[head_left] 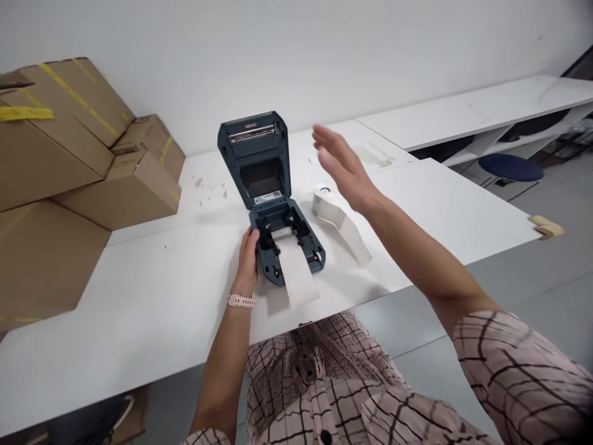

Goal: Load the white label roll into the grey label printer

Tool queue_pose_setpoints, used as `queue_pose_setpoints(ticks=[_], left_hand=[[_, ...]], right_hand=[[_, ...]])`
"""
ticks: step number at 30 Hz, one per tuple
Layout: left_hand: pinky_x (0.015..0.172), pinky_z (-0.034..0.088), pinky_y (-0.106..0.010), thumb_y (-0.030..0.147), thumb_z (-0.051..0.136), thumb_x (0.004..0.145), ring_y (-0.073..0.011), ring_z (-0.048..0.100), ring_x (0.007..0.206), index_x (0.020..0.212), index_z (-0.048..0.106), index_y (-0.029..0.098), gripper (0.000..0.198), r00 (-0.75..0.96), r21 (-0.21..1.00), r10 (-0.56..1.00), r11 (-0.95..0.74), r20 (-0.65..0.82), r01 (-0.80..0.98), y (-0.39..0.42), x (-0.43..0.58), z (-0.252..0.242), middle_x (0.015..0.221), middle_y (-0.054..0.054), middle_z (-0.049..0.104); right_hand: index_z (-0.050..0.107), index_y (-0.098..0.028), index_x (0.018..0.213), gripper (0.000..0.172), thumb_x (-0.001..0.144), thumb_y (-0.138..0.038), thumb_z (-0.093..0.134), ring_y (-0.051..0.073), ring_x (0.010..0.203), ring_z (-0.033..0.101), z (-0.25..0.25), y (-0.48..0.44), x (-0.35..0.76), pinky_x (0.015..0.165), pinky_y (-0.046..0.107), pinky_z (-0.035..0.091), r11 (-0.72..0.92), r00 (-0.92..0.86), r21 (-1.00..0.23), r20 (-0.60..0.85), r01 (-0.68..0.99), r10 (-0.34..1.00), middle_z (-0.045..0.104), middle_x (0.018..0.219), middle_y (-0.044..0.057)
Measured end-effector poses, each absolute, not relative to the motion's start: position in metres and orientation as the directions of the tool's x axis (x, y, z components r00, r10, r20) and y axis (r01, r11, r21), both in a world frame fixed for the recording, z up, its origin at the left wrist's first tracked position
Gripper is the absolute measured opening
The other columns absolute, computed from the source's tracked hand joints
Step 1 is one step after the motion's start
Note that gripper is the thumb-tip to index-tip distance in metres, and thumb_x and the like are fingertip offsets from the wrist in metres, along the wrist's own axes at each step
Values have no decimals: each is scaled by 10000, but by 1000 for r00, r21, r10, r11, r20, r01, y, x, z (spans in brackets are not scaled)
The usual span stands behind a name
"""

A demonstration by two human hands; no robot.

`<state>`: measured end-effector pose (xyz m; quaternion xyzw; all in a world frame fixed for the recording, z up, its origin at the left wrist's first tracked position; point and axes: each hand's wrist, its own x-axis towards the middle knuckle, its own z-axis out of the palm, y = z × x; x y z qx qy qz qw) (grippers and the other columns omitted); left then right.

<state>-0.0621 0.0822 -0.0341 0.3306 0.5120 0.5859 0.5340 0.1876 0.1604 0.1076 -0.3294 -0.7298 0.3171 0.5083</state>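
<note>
A dark blue label printer (271, 204) stands on the white table (152, 309) with its lid tipped up and back. A strip of white label paper (295, 272) runs out of its open bay toward me. My left hand (247, 258) rests against the printer's left side, fingers curled on its base. My right hand (340, 164) hovers in the air to the right of the raised lid, fingers stretched out and empty. Below that hand a white label roll (324, 201) lies on the table with a loose tail (352, 235) trailing forward.
Several cardboard boxes (69, 161) with yellow tape are stacked at the left of the table. A second white table (472, 111) stands behind at the right, with a blue stool (509, 167) under it. A roll of tape (546, 227) sits at the table's right corner.
</note>
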Motion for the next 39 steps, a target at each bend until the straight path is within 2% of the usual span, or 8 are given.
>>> queue_pose_setpoints(ticks=[4, 7, 12, 18, 21, 25, 31, 39], left_hand=[[836, 586, -352, 658, 613, 866, -218, 729, 928, 1225, 687, 211, 578, -233, 927, 949, 120, -212, -356, 83, -64, -30, 992, -52, 755], [862, 562, -324, 633, 573, 889, -211, 699, 1042, 1250, 685, 235, 549, -281, 937, 935, 119, -217, -327, 83, -66, -29, 1116, -52, 746], [909, 550, -346, 658, 522, 890, -233, 674, 1131, 1241, 685, 255, 559, -282, 951, 931, 154, -230, -268, 87, -71, -29, 1211, -64, 720], [1113, 484, -404, 659, 582, 872, -295, 494, 1449, 1339, 644, 303, 591, -467, 977, 881, -30, -74, -212, 67, -74, -12, 1538, -84, 553], [1209, 402, -413, 647, 594, 915, -294, 321, 1582, 1505, 508, 407, 643, -417, 990, 909, -54, -5, -129, 36, -61, -3, 1703, -16, 364], [1241, 378, -426, 573, 704, 886, -303, 165, 1638, 1632, 270, 440, 873, -368, 997, 928, 39, -61, -67, 5, -34, -7, 1778, -4, 157], [1102, 541, -437, 531, 675, 917, -332, 503, 1468, 1586, 374, 372, 750, -254, 991, 963, 58, -88, -124, 2, -15, -15, 1626, -73, 480], [1066, 548, -453, 550, 728, 849, -369, 540, 1407, 1585, 404, 309, 840, -357, 985, 924, 93, -139, -142, 0, -7, -6, 1584, -116, 510]], right_hand=[[450, -161, 1505, 672, 1054, -638, 304, 327, 1588, 265, 129, 257, 136, 1234, 616, 192, 363, -254, -932, 351, 0, 901, 387, 1657, 70], [540, -40, 1364, 828, 1049, -645, 71, 318, 1484, 451, 134, 281, 108, 1194, 631, 256, 228, -328, -967, 254, -115, 910, 592, 1444, 98], [635, -158, 1258, 797, 971, -825, 306, 244, 1269, 631, 124, 226, 111, 1220, 520, 377, 303, -261, -933, 347, -193, 901, 709, 1239, 49], [687, -265, 1083, 433, 1057, -601, 414, 233, 1356, 586, 64, 108, 146, 1206, 442, 424, 510, -137, -860, 504, 9, 853, 701, 1309, 36], [623, -316, 1267, 350, 1020, -551, 544, 245, 1482, 482, 21, 75, 161, 1215, 473, 423, 482, -161, -868, 462, 120, 872, 575, 1522, 57], [365, -339, 1578, 765, 927, -592, 676, 299, 1574, 351, -21, 64, 171, 1222, 549, 411, 268, -162, -951, 244, 153, 956, 365, 1694, 103], [227, -301, 1658, 950, 896, -650, 676, 302, 1549, 400, -39, 66, 165, 1205, 508, 452, 17, -314, -991, 58, -131, 948, 294, 1726, 125], [267, -337, 1646, 1020, 820, -714, 734, 357, 1552, 363, -41, 61, 163, 1221, 552, 402, -74, -289, -973, -7, -220, 957, 273, 1733, 100]])
